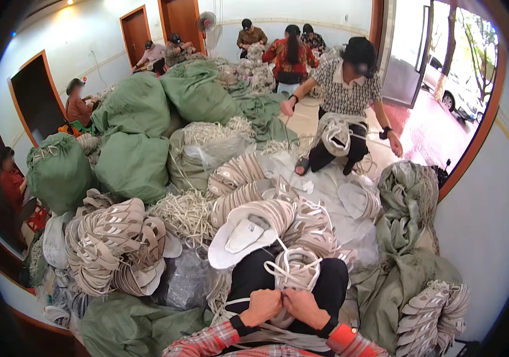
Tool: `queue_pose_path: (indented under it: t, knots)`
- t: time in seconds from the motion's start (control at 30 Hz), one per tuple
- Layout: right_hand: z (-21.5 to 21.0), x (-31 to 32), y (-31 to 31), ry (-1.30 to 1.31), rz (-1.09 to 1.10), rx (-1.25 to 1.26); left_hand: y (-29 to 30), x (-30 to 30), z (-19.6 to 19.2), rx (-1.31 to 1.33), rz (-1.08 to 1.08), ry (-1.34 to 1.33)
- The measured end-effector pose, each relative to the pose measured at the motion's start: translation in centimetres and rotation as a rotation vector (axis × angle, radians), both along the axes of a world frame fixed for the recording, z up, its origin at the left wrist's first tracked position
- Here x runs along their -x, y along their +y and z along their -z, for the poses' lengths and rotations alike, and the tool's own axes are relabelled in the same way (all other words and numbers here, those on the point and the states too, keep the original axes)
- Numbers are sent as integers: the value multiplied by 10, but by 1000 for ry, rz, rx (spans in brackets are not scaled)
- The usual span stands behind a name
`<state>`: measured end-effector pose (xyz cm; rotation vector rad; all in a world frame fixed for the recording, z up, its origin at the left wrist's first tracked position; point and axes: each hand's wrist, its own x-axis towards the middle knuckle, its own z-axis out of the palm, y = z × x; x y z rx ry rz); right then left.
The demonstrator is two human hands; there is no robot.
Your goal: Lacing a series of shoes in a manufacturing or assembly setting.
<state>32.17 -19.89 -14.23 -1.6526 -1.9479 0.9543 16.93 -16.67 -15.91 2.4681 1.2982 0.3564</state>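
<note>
Upper (307,271) sits between your knees (334,281), just ahead of your left hand (264,306) and right hand (303,307), neither clearly nearer, long axis running away from you, both fists side by side, fingers curled tight, seemingly pinching its lace (275,273)

Matt cloth-like shoe upper (297,266), rough woven sack (132,169), glossy crinkled plastic bag (184,284), cloth sleeve (204,341)

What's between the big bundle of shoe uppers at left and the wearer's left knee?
The head view shows crumpled grey plastic, then pale laces beside the knee.
</note>
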Motion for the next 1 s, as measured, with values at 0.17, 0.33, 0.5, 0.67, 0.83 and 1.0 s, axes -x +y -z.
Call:
queue_pose_path:
  t: [0.17,0.33,0.5,0.67,0.83,1.0]
  knots:
    - [8,1,-10,-66,13,-239,10,13,-16,183,51,21]
    - [-10,14,-9,47,175,-1,7,13,-16,177,-6,-22]
    - [1,20,0,-141,158,-4,4,13,-15,126,-4,-64]
    - [47,13,-4,-281,103,-42,4,9,-9,194,-24,-97]
    - [86,11,-22,281,193,-50,10,14,-1,501,43,-96]
    - [1,30,-19,-463,96,-207,-1,22,0,363,78,-88]
